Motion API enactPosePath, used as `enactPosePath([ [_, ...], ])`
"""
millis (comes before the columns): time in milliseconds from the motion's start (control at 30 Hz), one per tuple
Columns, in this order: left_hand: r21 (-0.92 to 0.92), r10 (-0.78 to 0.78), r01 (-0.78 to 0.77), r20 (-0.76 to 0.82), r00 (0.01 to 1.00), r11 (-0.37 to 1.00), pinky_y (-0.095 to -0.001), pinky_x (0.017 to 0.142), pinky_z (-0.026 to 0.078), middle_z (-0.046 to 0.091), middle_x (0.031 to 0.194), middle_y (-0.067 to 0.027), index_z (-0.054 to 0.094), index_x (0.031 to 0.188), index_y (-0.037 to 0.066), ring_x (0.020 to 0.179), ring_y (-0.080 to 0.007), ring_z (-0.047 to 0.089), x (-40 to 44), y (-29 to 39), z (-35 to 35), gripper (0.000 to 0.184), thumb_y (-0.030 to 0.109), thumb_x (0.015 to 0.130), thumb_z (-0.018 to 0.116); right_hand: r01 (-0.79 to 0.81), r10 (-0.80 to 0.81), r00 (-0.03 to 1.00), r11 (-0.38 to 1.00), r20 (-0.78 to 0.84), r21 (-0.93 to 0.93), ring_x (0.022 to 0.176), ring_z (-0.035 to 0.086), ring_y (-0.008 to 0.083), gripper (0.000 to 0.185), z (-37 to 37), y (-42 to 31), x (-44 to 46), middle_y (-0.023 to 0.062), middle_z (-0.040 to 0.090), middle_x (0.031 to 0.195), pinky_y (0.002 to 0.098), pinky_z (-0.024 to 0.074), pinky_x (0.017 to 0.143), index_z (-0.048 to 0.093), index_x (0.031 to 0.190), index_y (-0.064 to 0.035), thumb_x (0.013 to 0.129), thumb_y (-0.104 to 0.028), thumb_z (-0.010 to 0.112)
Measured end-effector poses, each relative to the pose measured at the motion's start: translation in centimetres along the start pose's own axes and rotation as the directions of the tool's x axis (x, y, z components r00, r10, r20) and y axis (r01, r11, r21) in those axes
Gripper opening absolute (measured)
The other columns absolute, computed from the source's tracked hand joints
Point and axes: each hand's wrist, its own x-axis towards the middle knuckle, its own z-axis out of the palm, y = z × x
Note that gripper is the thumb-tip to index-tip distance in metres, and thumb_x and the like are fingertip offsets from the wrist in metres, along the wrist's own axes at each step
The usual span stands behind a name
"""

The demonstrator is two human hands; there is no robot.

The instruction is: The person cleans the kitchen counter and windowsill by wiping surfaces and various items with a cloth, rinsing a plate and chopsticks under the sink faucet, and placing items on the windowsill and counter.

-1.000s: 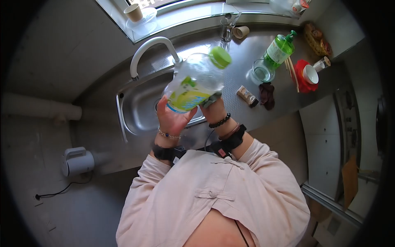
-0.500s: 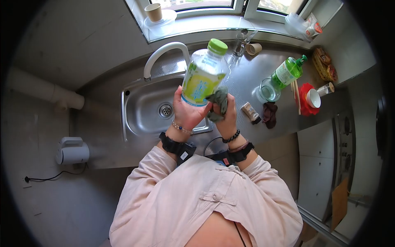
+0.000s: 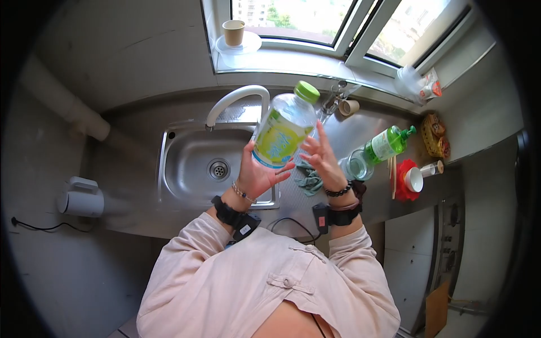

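A clear plastic bottle (image 3: 280,138) with a green cap and a yellow-green label leans to the right above the sink's right edge. My left hand (image 3: 258,176) grips it low down, fingers partly hidden behind it. Just right of the bottle, my right hand (image 3: 323,156) is raised with its fingers spread and nothing in them. Whether a fingertip touches the bottle I cannot tell. A crumpled grey-green cloth (image 3: 309,181) lies on the counter below and left of the right hand, partly covered by it.
To the left is the steel sink (image 3: 186,188) with a white faucet (image 3: 239,93). On the right stand a glass bowl (image 3: 357,167), a green soap bottle (image 3: 387,143), a white bowl (image 3: 414,179) and a snack basket (image 3: 435,137). A kettle (image 3: 81,197) sits at far left.
My right hand has let go of the cloth, which now lies on the counter, and its fingers have spread. My left hand still holds the bottle. The camera view has shifted.
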Motion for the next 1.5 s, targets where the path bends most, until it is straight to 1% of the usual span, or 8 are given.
enactPosePath([
  [133,0.133,0.217,-0.219,0.026,0.976,0.967,-0.0431,0.085,0.046,0.041,0.127,-0.0102,0.031,0.131,0.015,0.114,-0.0257,0.044,-0.4,0.9,1.3,0.070,0.058,0.079,0.045,0.055,-0.077,0.995,0.953,-0.061,-0.299,0.122,0.036,0.0283,0.108,3.5,1.9,3.3,0.0198,0.036,0.131,0.0423,0.0368,0.095,-0.008,0.139,-0.0115,0.067,-0.010,0.073],
  [200,0.300,0.317,-0.299,-0.012,0.948,0.906,-0.0439,0.085,0.045,0.040,0.127,-0.0094,0.031,0.131,0.015,0.114,-0.0244,0.043,-0.7,1.8,1.3,0.068,0.056,0.079,0.047,0.176,-0.175,0.977,0.984,-0.121,-0.007,0.119,0.038,0.0250,0.104,4.9,2.2,4.9,0.0177,0.039,0.128,0.0375,0.0401,0.093,0.004,0.139,-0.0076,0.062,0.002,0.073],
  [567,0.640,0.085,-0.235,0.257,0.963,0.731,-0.0371,0.094,0.038,0.034,0.135,-0.0156,0.012,0.140,0.008,0.116,-0.0225,0.042,-5.9,6.9,-0.4,0.095,0.051,0.073,0.064,0.478,-0.534,0.836,0.823,-0.130,-0.308,0.089,0.055,0.0153,0.058,3.6,-5.1,17.6,0.0068,0.054,0.103,0.0260,0.0473,0.072,0.042,0.117,-0.0016,0.071,-0.018,0.074],
  [700,0.667,0.254,-0.214,0.039,0.966,0.713,-0.0266,0.083,0.045,0.049,0.120,-0.0133,0.026,0.135,0.005,0.101,-0.0169,0.053,-12.3,8.0,-4.6,0.074,0.030,0.079,0.066,0.310,-0.436,0.883,0.821,-0.176,-0.479,0.098,0.052,0.0209,0.091,-1.8,-3.1,27.9,0.0135,0.050,0.108,0.0309,0.0470,0.081,0.015,0.129,-0.0005,0.064,-0.013,0.078],
  [833,0.932,0.869,-0.093,-0.286,0.403,0.350,-0.0239,0.073,0.046,0.055,0.108,-0.0103,0.042,0.123,0.002,0.083,-0.0144,0.055,-17.5,5.8,-13.3,0.046,0.010,0.081,0.058,0.128,-0.354,0.907,0.748,-0.229,-0.652,0.108,0.047,0.0245,0.116,-4.9,2.2,35.4,0.0168,0.045,0.119,0.0338,0.0412,0.092,-0.004,0.134,0.0036,0.059,-0.020,0.081],
  [933,0.864,0.982,0.472,-0.189,-0.025,0.178,-0.0335,0.080,0.044,0.051,0.111,-0.0158,0.042,0.123,0.001,0.091,-0.0245,0.053,-21.3,3.6,-18.7,0.046,0.011,0.081,0.057,0.023,-0.316,0.892,0.746,-0.323,-0.665,0.107,0.047,0.0248,0.120,-4.5,4.5,38.7,0.0181,0.043,0.120,0.0347,0.0436,0.089,-0.012,0.135,-0.0012,0.061,-0.018,0.081],
  [1000,0.659,0.990,0.746,0.140,0.003,-0.095,-0.0416,0.092,0.036,0.041,0.124,-0.0202,0.039,0.126,0.002,0.111,-0.0343,0.043,-22.3,2.4,-20.2,0.047,0.017,0.084,0.054,0.037,-0.325,0.893,0.741,-0.310,-0.670,0.108,0.046,0.0249,0.121,-4.5,5.1,40.2,0.0184,0.042,0.121,0.0350,0.0426,0.090,-0.013,0.135,-0.0014,0.061,-0.017,0.081],
  [1500,0.493,0.995,0.868,0.099,0.008,-0.056,-0.0506,0.099,0.023,0.022,0.138,-0.0241,0.030,0.132,0.004,0.124,-0.0415,0.027,-21.3,0.9,-22.2,0.058,0.039,0.088,0.041,0.084,-0.286,0.937,0.743,-0.201,-0.664,0.115,0.043,0.0279,0.120,-3.9,6.9,43.5,0.0218,0.039,0.126,0.0351,0.0369,0.097,-0.016,0.135,-0.0027,0.063,-0.019,0.078],
])
